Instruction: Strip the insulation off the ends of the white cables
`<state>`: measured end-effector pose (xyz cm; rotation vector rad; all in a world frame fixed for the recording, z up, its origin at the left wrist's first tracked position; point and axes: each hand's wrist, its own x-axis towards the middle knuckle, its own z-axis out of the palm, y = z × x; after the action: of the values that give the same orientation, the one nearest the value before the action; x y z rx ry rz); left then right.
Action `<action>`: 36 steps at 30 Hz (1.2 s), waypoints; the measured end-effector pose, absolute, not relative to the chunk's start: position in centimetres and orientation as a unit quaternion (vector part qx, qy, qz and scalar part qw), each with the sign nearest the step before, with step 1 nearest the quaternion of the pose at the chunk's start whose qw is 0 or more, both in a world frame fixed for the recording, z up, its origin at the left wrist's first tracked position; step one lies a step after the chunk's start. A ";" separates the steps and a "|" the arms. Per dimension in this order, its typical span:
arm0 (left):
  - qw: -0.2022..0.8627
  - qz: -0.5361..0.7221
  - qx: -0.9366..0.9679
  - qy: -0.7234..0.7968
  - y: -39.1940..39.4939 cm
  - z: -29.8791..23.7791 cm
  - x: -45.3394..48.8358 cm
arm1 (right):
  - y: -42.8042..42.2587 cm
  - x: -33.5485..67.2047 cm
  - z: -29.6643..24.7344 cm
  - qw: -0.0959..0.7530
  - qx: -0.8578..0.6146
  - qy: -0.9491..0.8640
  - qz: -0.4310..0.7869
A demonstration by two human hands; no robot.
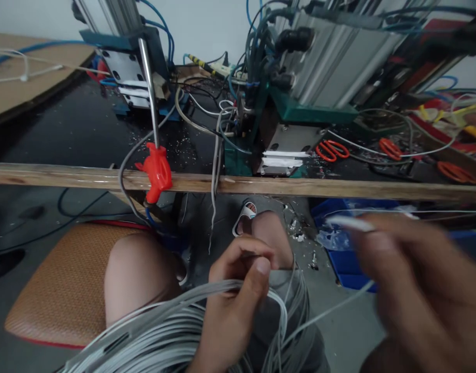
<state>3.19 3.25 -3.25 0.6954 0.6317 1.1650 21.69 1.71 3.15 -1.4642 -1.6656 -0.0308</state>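
Observation:
A thick bundle of white cables (160, 331) lies across my lap. My left hand (232, 295) is closed around the top of this bundle, fingers curled over several strands. My right hand (416, 280) is blurred by motion at the right; it pinches the end of a single white cable (350, 223), whose length trails down to the left toward the bundle. Both hands sit below the wooden edge of the workbench (261, 184).
On the bench stand two pneumatic press machines (132, 77) (288, 119) with blue hoses. A red lever handle (157, 173) hangs at the edge. Orange scissors (331, 150) lie on the black top. A blue bin (339, 259) sits on the floor, an orange stool (67, 290) at left.

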 end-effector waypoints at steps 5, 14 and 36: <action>0.671 0.581 0.296 0.352 3.4 -3.3 3.0 | 0.4 16.9 0.7 0.380 -0.560 -0.735 0.037; 0.673 0.632 0.227 0.309 3.7 -3.4 3.5 | -0.9 16.2 -0.9 0.361 -0.594 -0.715 0.069; 0.630 0.549 0.425 0.348 5.1 -2.9 0.9 | 0.9 16.3 -0.6 0.379 -0.507 -0.769 0.090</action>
<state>0.92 5.12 -2.93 0.9739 0.7963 1.2560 16.29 0.93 -0.56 -1.2939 -1.9640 0.2305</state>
